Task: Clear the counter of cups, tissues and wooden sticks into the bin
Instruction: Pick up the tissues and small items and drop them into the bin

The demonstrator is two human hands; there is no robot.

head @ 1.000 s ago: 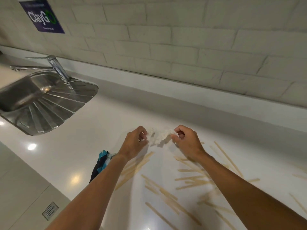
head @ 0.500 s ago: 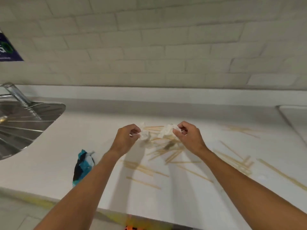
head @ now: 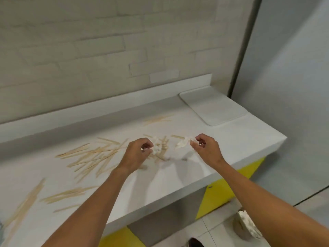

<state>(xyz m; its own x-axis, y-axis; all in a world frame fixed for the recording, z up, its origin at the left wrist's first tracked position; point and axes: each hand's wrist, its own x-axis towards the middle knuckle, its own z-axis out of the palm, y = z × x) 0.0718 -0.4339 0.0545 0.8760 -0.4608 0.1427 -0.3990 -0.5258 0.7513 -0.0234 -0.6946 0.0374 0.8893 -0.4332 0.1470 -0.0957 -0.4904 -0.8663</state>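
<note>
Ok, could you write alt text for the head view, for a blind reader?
The left hand and right hand each pinch a tissue scrap above a white counter strewn with sticks. A bin stands on the floor, lower right.

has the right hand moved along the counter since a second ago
Yes: the right hand has moved right, past the wooden sticks, toward the end of the counter.

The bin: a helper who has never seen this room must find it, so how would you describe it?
Follow the white counter to its right end, where a yellow cabinet front shows below. On the floor tiles in front of that, partly behind the person's right arm, stands the bin. It is the only container down there: small, round, pale, with white tissue inside.
</note>
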